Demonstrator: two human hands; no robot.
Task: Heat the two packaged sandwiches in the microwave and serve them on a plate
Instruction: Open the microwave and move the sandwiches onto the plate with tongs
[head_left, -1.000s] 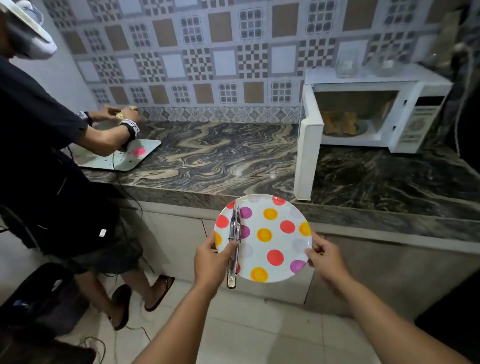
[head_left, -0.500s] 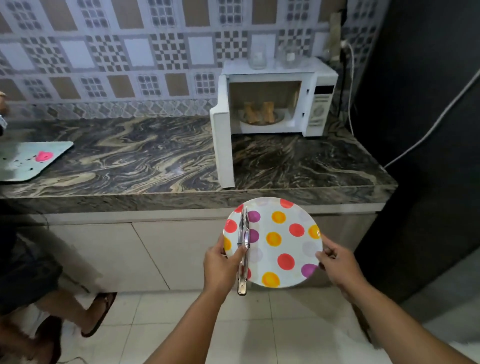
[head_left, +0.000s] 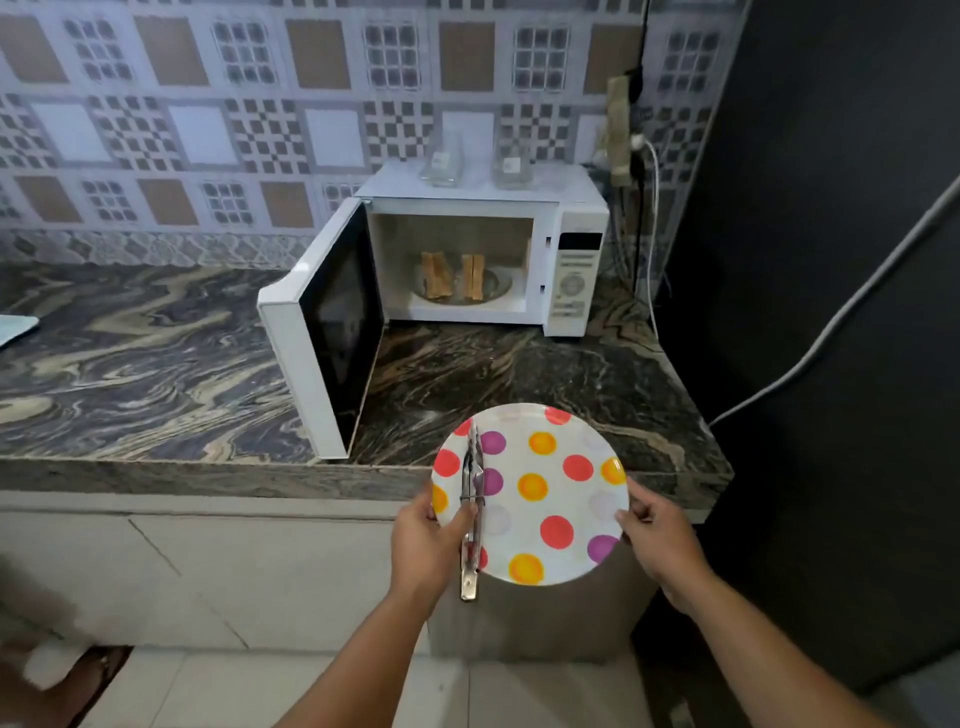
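Held the plate (head_left: 550, 499) with both hands at the tabletop (head_left: 519, 374) edge, in front of the open microwave (head_left: 483, 254). Left hand (head_left: 423, 545) fingers closed on the plate rim, thumb pressing the shut tongs (head_left: 471, 509) flat on the plate. Right hand (head_left: 657, 535) fingers pinched the other rim. Two sandwiches (head_left: 454, 275) stood side by side inside the microwave. Looked like the serving step. Next, likely: put the plate down by the door, grab the tongs, lift each sandwich out.

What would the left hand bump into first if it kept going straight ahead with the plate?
Probably the open microwave door: the left hand, pinning tongs to the plate, points toward its lower corner, though depth is unclear.
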